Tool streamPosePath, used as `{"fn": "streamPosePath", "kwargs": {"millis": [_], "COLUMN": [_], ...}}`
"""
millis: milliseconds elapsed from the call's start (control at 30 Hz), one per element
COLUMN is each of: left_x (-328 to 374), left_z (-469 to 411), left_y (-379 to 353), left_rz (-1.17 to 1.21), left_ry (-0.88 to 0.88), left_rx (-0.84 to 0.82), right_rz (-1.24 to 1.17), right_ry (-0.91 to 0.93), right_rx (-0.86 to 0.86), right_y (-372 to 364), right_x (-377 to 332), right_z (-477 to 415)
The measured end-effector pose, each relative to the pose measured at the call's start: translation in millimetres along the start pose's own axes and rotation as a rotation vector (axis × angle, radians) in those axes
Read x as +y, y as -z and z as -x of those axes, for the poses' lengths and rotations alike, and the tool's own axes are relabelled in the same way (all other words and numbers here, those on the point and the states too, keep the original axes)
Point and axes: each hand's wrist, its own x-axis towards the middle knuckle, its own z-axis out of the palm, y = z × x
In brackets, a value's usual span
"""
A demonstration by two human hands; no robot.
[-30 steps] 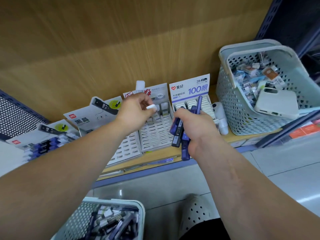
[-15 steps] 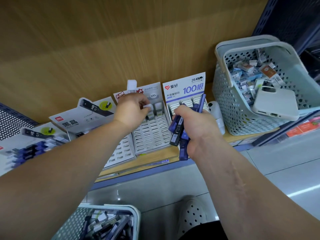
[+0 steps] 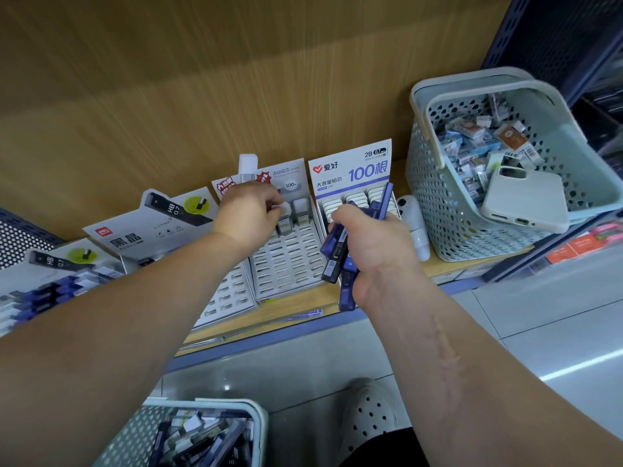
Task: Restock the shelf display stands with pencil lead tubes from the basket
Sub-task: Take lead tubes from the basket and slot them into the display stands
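Pencil lead tubes (image 3: 333,262), purple and dark, sit bunched in the right hand (image 3: 377,251) at frame centre, its fingers curled tight around the bundle in front of the blue-card stand (image 3: 350,170). The left hand (image 3: 249,214), just left of it, pinches a single white-capped tube (image 3: 286,207) between thumb and fingertips over the upper rows of the slotted stand (image 3: 290,267), where a few others stand. More tubes lie in the basket (image 3: 209,403) at the bottom edge. They look light, stiff and smooth-sided, so a loose bunch could likely slide apart, and the leads inside are probably brittle. Holding each by the cap end seems best, leaving the base free to enter a slot.
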Motion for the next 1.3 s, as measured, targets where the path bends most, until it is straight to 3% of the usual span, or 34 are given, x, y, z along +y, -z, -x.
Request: {"fn": "streamPosePath", "kwargs": {"millis": [433,667,967,1233,1300], "left_x": [13,13,6,2,8], "left_z": [2,8,12,16,21], "left_y": [-3,-2,3,1,6], "left_rz": [-0.247,-0.353,-0.429,-0.413,-0.290], "left_ry": [-0.179,-0.128,-0.162,-0.130,-0.070], "left_rx": [-0.117,-0.236,-0.220,-0.285,-0.270], "right_rz": [-0.050,-0.104,-0.103,-0.087,-0.079], "right_ry": [-0.021,-0.054,-0.055,-0.068,-0.061], "right_rx": [-0.014,-0.051,-0.043,-0.062,-0.072], "right_y": [0,-1,-1,-3,-6], "right_x": [-4,-8,-7,-6,-5], "right_z": [2,9,11,8,7]}}
